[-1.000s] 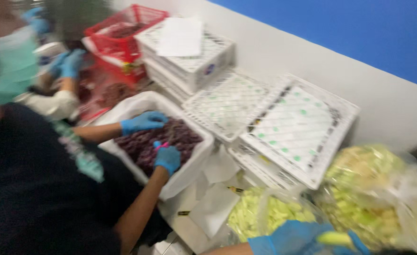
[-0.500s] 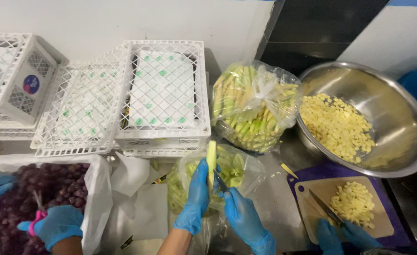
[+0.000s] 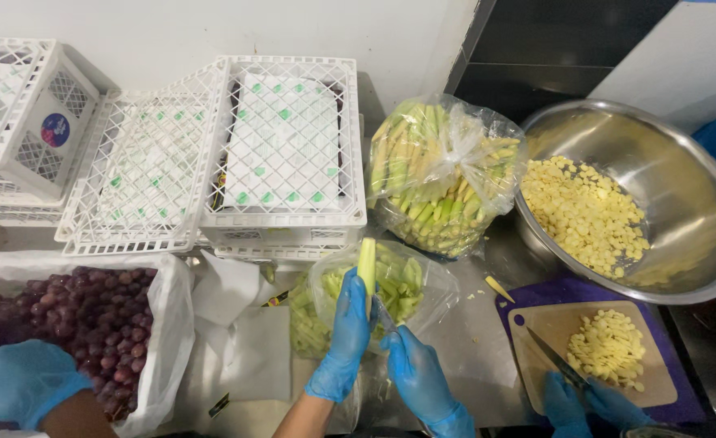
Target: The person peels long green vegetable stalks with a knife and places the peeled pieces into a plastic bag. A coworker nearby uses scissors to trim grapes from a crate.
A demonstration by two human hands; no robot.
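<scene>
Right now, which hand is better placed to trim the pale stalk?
Probably right: the right hand holds a small blade beside the stalk, while the left hand is busy gripping it upright.

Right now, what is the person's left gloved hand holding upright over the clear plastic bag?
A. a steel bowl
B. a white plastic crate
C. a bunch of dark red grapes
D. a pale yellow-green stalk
D: the left blue-gloved hand wraps a pale yellow-green stalk standing upright above the clear plastic bag of green peelings.
</scene>
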